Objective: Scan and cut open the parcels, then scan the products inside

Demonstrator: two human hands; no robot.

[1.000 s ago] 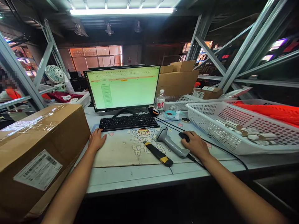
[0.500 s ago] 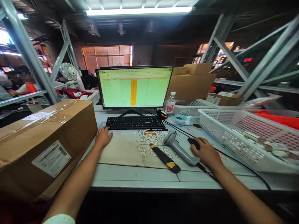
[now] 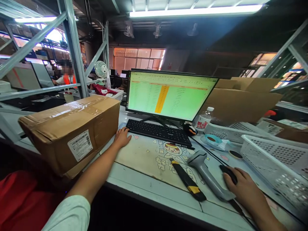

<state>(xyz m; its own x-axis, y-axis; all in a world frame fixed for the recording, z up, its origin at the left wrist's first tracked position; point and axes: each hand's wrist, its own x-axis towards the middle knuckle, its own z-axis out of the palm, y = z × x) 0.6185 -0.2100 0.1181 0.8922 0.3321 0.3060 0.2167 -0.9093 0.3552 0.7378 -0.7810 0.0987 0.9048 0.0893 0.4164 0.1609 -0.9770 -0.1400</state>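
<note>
My left hand [image 3: 122, 138] rests on the desk mat [image 3: 141, 163], with its fingertips at the lower left corner of a black keyboard [image 3: 157, 131]. Its fingers lie loosely outstretched and grip nothing. Over a black computer mouse [image 3: 228, 173], my right hand [image 3: 246, 186] is curled. Just left of that hand lies a grey barcode scanner [image 3: 209, 176], its cable running toward the front edge. A black and yellow utility knife [image 3: 186, 178] lies beside the scanner. Behind the keyboard, a lit monitor [image 3: 144, 96] displays a spreadsheet with one orange column.
A taped, labelled cardboard box [image 3: 57, 134] stands left of my arm. Behind the mouse are a plastic bottle [image 3: 203, 121], a blue tape roll [image 3: 211, 140] and a white basket [image 3: 264, 160]. An open carton [image 3: 240, 102] stands behind. A person [image 3: 65, 75] is at the far left.
My view has turned left and tilted, so the desk things appear farther right and more of the left side shows. Both hands keep their places at the keyboard and on the mouse.
</note>
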